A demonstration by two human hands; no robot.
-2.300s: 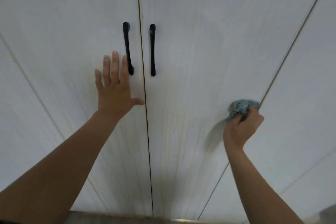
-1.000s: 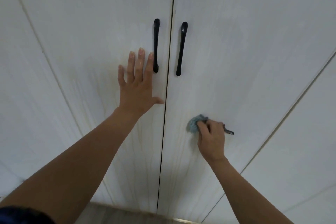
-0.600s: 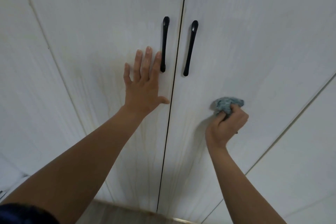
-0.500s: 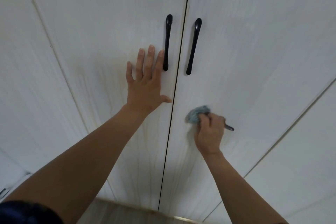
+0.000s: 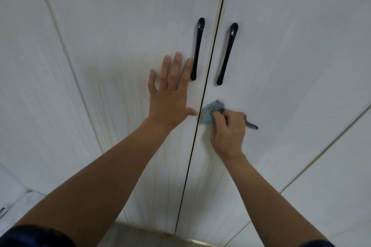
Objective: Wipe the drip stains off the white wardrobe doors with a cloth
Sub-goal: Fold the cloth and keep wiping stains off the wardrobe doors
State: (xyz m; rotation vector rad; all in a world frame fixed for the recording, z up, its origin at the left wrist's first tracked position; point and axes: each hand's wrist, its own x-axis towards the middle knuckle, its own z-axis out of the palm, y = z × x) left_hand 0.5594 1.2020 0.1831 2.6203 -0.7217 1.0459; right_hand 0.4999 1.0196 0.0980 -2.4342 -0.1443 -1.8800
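We can read no text, label, brand, number or sign on the white wardrobe doors [image 5: 124,16], black handles [image 5: 197,48] or cloth [image 5: 210,111].

light: dim, even, bluish | shadows: faint, soft | glare: slight sheen on handles | edges: wide-angle bowing | focus: sharp

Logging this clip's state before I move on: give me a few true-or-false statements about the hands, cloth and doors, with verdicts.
1. The left hand rests flat on the left door. True.
2. The cloth is on the left door. False: the right hand holds it against the right door, beside the gap.
3. The left handle and right handle are black. True.
4. The left hand grips a handle. False: its fingers lie straight beside the left handle.
5. Drip stains show on the left door. True.
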